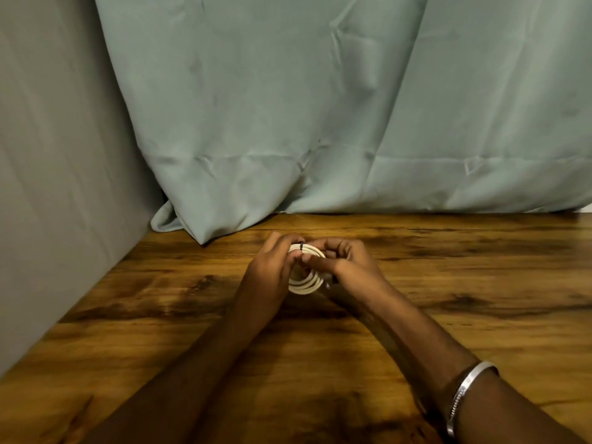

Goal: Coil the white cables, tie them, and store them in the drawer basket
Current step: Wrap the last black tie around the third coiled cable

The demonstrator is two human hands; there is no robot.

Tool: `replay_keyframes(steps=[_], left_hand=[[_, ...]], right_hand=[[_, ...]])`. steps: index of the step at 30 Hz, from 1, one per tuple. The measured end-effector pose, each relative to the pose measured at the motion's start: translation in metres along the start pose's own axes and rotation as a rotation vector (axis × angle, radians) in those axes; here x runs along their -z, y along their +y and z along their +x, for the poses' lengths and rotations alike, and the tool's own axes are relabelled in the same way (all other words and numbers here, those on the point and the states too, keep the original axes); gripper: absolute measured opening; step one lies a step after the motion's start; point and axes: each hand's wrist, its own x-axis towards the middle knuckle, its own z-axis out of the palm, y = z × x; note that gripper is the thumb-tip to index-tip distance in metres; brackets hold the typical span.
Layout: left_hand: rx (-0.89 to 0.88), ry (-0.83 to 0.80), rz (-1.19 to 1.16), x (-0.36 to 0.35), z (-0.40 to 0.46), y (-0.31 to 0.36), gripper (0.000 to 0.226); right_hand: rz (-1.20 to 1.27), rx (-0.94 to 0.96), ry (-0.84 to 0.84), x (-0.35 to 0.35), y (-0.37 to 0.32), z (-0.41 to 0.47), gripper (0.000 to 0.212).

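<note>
You hold the coiled white cable (306,277) up between your two hands, just above the wooden table (448,283). The coil is a small round bunch of loops. Your left hand (272,267) sits at the coil's 9 o'clock side, with its fingers curled round the loops there. Your right hand (349,261) sits at the coil's 3 o'clock side, and its fingers curl in and pinch the loops near the top. A thin black tie (301,246) wraps the loops at the coil's 12 o'clock, right between your fingertips. The bottom of the coil, at 6 o'clock, hangs free below both hands, so you can see three or four white loops there. A silver bracelet (464,392) is on your right wrist. Behind the table, at 12 o'clock from your hands, hangs a pale green curtain (320,107), and its corner rests on the table. A grey wall (48,187) stands at 9 o'clock.
</note>
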Motion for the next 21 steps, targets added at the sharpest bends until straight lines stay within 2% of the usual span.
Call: replay_keyframes(steps=[3, 6, 9, 11, 14, 16, 21], left_hand=[[0.033, -0.014, 0.002, -0.002, 0.000, -0.006, 0.040], [0.059, -0.035, -0.014, -0.002, 0.001, -0.006, 0.032], [0.100, -0.009, -0.030, -0.001, 0.001, -0.005, 0.030], [0.195, -0.018, -0.151, 0.000, 0.000, -0.002, 0.030], [0.347, -0.043, -0.340, 0.000, 0.000, 0.000, 0.025], [0.432, -0.055, -0.492, -0.001, 0.001, -0.001, 0.015], [0.499, -0.065, -0.666, -0.002, 0.000, 0.001, 0.016]], right_hand=[[-0.226, 0.080, 0.039, 0.000, 0.003, 0.000, 0.019], [-0.340, 0.155, 0.079, 0.002, 0.008, 0.003, 0.020], [-0.336, 0.203, 0.102, 0.002, 0.008, 0.003, 0.043], [-0.399, 0.249, 0.082, 0.005, 0.009, 0.004, 0.051], [-0.640, 0.342, 0.061, 0.009, 0.013, 0.004, 0.050], [-0.851, 0.417, 0.069, 0.009, 0.013, 0.001, 0.045], [-1.157, 0.660, 0.071, 0.005, 0.009, -0.001, 0.036]])
